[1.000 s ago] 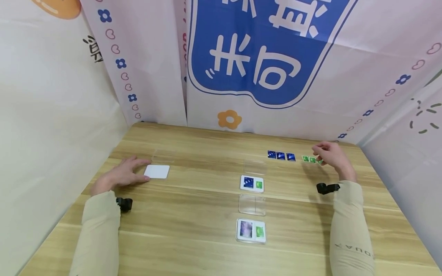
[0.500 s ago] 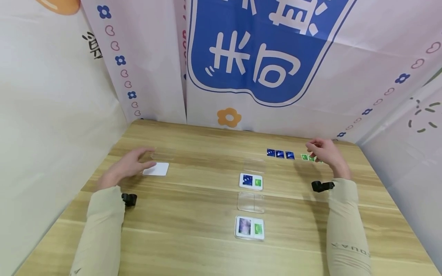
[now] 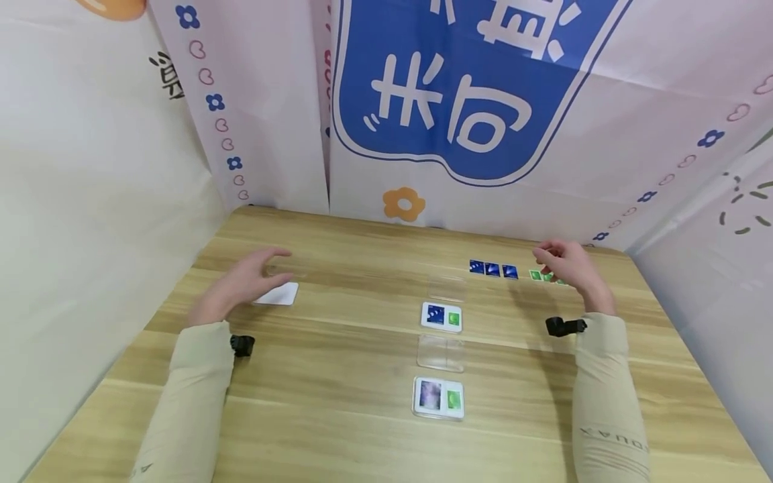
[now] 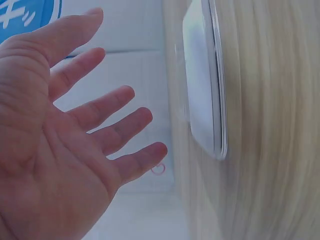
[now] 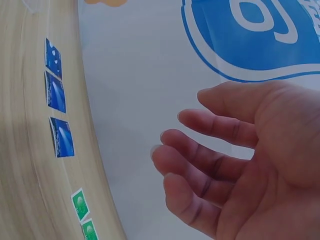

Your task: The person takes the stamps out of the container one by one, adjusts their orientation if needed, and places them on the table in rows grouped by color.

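In the head view my left hand hovers at the left of the table, fingers spread and nothing held. Below it lies a thin stack of white cards, partly hidden by the thumb; the left wrist view shows the white stack apart from the fingertips. My right hand hangs at the far right, fingers loosely bent and holding nothing. Beneath it are small green stamps, some covered by the hand. A row of blue stamps lies to their left, seen also as blue stamps in the right wrist view.
Mid-table, a clear case with a purple stamp and a green stamp lies nearest. Behind it come a clear lid, a white card with a blue and a green stamp, and another clear lid. Printed cloth walls the back.
My left hand has let go of the white stack's left edge, lifted and shifted right over it. The right hand has moved slightly left above the green stamps.
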`<state>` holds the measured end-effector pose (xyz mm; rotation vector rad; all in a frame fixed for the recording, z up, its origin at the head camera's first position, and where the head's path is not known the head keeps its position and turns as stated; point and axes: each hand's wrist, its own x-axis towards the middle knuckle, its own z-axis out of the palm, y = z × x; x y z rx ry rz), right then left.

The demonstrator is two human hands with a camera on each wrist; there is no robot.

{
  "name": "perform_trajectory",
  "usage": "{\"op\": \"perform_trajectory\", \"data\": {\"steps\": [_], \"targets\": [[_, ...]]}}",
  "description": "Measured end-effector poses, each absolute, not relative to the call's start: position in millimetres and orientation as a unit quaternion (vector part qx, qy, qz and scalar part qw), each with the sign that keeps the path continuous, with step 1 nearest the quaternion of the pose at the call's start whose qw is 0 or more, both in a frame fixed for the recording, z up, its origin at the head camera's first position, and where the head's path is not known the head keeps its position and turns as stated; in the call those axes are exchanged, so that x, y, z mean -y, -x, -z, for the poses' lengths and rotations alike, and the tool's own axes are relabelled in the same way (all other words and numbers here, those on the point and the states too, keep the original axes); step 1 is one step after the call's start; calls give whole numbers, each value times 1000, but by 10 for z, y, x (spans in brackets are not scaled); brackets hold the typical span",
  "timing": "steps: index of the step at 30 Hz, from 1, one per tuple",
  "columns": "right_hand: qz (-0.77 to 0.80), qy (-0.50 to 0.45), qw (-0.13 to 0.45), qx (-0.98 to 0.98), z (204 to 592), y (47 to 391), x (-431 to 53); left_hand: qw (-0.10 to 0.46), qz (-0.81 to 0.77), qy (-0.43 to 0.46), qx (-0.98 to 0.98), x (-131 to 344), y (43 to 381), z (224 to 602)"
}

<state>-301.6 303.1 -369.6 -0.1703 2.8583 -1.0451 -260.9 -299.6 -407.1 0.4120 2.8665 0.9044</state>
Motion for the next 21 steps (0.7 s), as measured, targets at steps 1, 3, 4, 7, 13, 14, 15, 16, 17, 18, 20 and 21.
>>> {"op": "perform_trajectory", "data": {"steps": [1,3,4,7,13,14,15,16,17,18,20,21], "targets": [[343,57,49,-936,3686,3012,-3022,53,-298,-139,-943,2969,2615,4073],[342,60,53,-936,3671,3007,-3001,51,-299,-147,-942,2927,2629,4095],[340,63,56,-937,3667,3005,-2987,51,-298,-150,-941,2914,2634,4114],[333,83,60,-937,3700,3013,-2949,54,-299,-154,-940,2895,2634,4176],[320,124,73,-936,3858,3033,-2822,63,-301,-158,-938,2835,2647,4219],[318,127,74,-937,3876,3032,-2794,64,-297,-164,-939,2805,2655,4206],[316,129,74,-937,3888,3029,-2767,65,-292,-168,-939,2770,2668,4193],[315,131,74,-937,3896,3026,-2744,67,-289,-171,-940,2732,2684,4178],[315,132,71,-937,3898,3021,-2724,69,-287,-175,-939,2686,2699,4163],[313,133,69,-938,3895,3012,-2704,69,-286,-181,-939,2643,2720,4152],[309,134,66,-939,3896,3001,-2668,69,-280,-187,-939,2558,2753,4134],[308,136,65,-940,3896,2994,-2649,70,-282,-188,-938,2524,2765,4126]]}}
